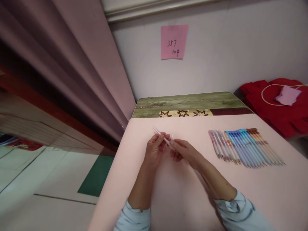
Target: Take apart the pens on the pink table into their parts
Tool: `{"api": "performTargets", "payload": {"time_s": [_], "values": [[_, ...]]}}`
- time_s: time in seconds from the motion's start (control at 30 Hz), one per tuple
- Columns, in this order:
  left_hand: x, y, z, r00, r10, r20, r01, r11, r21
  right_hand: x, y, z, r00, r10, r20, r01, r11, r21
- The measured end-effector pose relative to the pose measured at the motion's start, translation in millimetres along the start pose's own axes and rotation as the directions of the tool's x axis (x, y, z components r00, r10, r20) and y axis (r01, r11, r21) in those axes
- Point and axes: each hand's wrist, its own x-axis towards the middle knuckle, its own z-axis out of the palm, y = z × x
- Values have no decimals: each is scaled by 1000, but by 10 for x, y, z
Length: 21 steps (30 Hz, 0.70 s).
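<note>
Left hand point(156, 148): over tabletop point(264, 192) middle, fingers pinched shut.
Right hand point(183, 150): just beside the left, fingers pinched shut.
Forearms: bare, converging above tabletop.

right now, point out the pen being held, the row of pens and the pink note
pen point(157, 131), head view, its free upper-left end
row of pens point(244, 147), head view, the blue ones mid-row
pink note point(174, 43), head view, the handwriting at its middle
</note>
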Motion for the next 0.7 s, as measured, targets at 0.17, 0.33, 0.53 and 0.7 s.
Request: {"api": "performTargets", "payload": {"time_s": [0.17, 0.33, 0.53, 0.7], "values": [[-5, -7, 15, 1000, 7, 27, -7, 1000, 9, 2, -19, 10, 999, -34, -6, 34, 999, 38], [-2, -9, 20, 1000, 28, 11, -28, 1000, 3, 2, -4, 9, 998, -58, -24, 59, 998, 36], [9, -25, 15, 1000, 24, 16, -25, 1000, 3, 10, -17, 14, 994, -92, -68, 94, 995, 37], [15, -33, 19, 999, 40, 20, -40, 999, 4, 8, -23, 8, 997, -41, -59, 43, 999, 26]]}}
